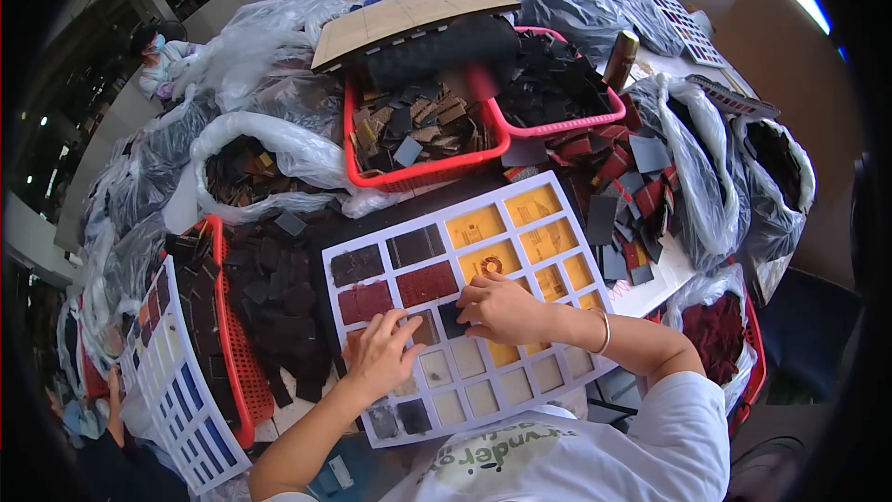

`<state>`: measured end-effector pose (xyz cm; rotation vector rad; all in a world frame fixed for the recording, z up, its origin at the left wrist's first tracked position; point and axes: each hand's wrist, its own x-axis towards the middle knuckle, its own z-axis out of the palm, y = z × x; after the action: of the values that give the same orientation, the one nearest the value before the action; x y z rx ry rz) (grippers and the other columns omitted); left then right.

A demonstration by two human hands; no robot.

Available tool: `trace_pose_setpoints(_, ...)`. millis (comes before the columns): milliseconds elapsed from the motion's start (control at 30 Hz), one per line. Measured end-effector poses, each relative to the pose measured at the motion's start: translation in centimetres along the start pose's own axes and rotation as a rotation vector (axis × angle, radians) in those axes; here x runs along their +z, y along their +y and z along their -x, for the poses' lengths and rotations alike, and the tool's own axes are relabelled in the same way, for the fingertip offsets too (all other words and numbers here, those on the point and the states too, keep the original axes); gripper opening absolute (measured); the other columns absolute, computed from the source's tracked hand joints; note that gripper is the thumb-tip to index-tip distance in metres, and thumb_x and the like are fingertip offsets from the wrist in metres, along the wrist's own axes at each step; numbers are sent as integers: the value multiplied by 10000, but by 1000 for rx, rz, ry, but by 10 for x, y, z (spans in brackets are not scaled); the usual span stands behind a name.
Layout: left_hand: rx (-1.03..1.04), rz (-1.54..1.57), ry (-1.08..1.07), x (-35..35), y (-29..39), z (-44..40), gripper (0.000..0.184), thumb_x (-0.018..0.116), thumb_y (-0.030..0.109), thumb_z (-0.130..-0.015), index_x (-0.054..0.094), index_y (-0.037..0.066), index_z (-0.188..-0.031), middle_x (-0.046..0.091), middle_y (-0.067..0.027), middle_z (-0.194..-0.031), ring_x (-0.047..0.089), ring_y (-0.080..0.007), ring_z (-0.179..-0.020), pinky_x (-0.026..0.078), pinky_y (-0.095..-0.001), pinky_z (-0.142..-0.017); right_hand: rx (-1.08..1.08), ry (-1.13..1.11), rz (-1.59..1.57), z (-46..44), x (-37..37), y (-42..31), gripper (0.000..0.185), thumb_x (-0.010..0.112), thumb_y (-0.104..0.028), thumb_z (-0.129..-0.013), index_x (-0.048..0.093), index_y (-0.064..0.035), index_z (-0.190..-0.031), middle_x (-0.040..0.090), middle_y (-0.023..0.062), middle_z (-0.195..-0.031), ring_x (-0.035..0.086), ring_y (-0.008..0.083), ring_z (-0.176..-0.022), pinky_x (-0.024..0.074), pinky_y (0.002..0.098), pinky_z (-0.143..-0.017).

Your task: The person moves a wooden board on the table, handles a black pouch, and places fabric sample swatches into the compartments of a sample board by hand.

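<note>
A white sample board [429,389] with rows of square windows lies tilted in front of me. Some windows show black, dark red or pale grey carpet swatches, and others show yellow backing. My left hand [383,353] rests on its left half, fingers bent and somewhat apart, the tips beside a grey-brown swatch [426,329]. With curled fingers, my right hand [506,309] grips a dark navy swatch [452,319] at its window near the board's middle. Part of that swatch is hidden under the fingers.
Behind the board stand a red basket [427,167] and a pink basket [567,125] full of swatches. Loose pieces [632,195] lie to the right, dark ones [279,288] to the left. A second sample board [181,381] leans on another red basket [237,353]. Co-workers sit farther off.
</note>
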<state>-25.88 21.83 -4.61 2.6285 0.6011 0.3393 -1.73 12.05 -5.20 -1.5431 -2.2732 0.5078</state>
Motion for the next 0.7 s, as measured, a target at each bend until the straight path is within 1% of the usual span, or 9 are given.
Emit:
trace_pose_setpoints(233,-21,-80,5,11,-2,5,422,739,178,-762,651,70,-1160,550,-124,-1116,586,-305,-1020,522,-408,-811,-42,29,192,-6,4,-7,172,733,-246,-781,714,-116,-892,627,34,-920,587,222,-955,424,373,-859)
trace_pose_setpoints(333,-26,-22,-132,-4,-5,-5,412,748,267,-789,678,60,-1138,570,-132,-1123,568,-305,-1059,489,-394,-887,-85,51,-7,-6,-8,13,197,727,-248,-796,714,-110,-936,653,39,-945,610,230,-936,442,384,-874)
trace_pose_setpoints(400,-71,-4,-279,-27,-6,-28,416,728,353,-819,700,45,-1097,601,-142,-1089,559,-306,-1072,465,-389,-926,40,270,7,-11,-40,42,194,724,-214,-801,710,-97,-955,664,62,-965,618,266,-915,470,392,-862)
trace_pose_setpoints(433,6,32,-138,-25,-15,-38,399,684,390,-847,715,35,-1028,619,-133,-996,561,-309,-1011,461,-405,-908,112,409,49,-14,-67,57,153,714,-189,-806,710,-92,-924,661,65,-950,614,275,-907,471,396,-842)
trace_pose_setpoints(500,42,-59,6,-36,-21,-76,322,675,330,-851,713,30,-961,628,-131,-969,568,-308,-972,473,-413,-857,237,673,226,-18,-108,121,133,676,-119,-783,702,-76,-907,652,90,-891,605,303,-892,484,413,-815)
trace_pose_setpoints(533,61,-96,59,-38,-28,-99,286,667,301,-856,710,29,-936,632,-132,-959,572,-310,-950,477,-418,-838,381,774,283,-19,-124,160,182,657,-91,-770,696,-67,-945,656,110,-902,604,316,-899,486,430,-817)
trace_pose_setpoints(600,68,-107,220,-33,-49,-154,213,648,237,-863,695,30,-877,628,-136,-937,580,-318,-920,483,-425,-809,592,770,487,-13,-146,227,243,684,-140,-769,697,-57,-998,676,124,-986,616,322,-977,493,420,-861)
trace_pose_setpoints(667,-15,-134,357,-18,-74,-214,177,640,203,-865,689,34,-842,620,-138,-895,586,-326,-912,489,-427,-802,725,583,446,-7,-146,282,361,728,-218,-757,687,-51,-1075,672,134,-1102,612,315,-1073,489,405,-929)
trace_pose_setpoints(700,-34,-164,406,-10,-88,-242,166,665,196,-844,686,37,-886,622,-147,-924,593,-332,-927,493,-435,-810,853,495,276,-10,-145,298,484,776,-283,-723,674,-74,-1148,647,138,-1189,598,309,-1130,470,396,-986)
